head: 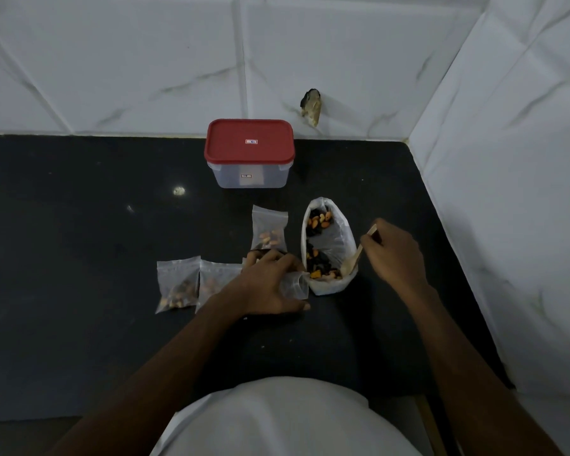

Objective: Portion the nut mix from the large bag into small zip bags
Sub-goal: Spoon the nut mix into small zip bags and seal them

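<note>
- Large bag (347, 233): white, lying open on the black countertop (79, 258), with nut mix (320, 222) inside.
- Right hand (392, 255): fingers curled round a wooden spoon (348, 265), whose bowl is in the large bag.
- Left hand (270, 284): pinches an open small zip bag (297, 286) just beside the large bag.
- Filled zip bags (177, 284): three lie flat to the left.
- Red-lidded container (249, 153): closed, by the wall.

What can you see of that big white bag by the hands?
The large bag is thin whitish plastic, wide open on top, resting on the black counter. Inside lie dark pieces and orange-tan nuts in two heaps. A wooden spoon, held by the right hand, dips into its near end; a small zip bag seems to touch its near-left side.
</note>
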### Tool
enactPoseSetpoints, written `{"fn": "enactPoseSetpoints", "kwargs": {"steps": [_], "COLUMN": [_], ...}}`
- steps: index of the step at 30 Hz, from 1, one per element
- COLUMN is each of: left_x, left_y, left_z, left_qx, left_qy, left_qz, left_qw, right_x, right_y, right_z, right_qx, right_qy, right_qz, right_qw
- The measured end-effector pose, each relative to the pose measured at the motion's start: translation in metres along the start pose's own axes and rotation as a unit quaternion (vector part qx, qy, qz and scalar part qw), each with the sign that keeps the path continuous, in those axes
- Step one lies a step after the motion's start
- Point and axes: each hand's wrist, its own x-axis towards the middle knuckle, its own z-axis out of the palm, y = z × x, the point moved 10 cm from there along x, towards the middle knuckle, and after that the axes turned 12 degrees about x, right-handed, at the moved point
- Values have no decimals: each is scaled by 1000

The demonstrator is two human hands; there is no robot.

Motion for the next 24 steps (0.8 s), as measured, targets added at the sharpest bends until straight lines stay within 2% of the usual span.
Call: {"fn": "enactPoseSetpoints", "kwargs": {"steps": [3,8,13,16,24], "left_x": [-2,-1,2,4,6], "left_y": [4,7,9,9,1], "left_z": [2,0,2,3,7], "left_qx": [-16,-26,-40,-40,-48], "left_qy": [-14,-22,-14,-9,8], "left_qz": [-3,-8,-5,2,-6], "left_qw": [1000,999,999,999,999], "right_x": [-7,-34,-42,-44,-48], "right_y": [25,56,70,76,93], "right_z": [4,28,46,50,46], "right_qx": [126,315,379,386,413], "right_qy": [14,41,10,-10,21], "right_qz": [68,164,208,223,261], "right_qw": [990,934,902,895,872]}}
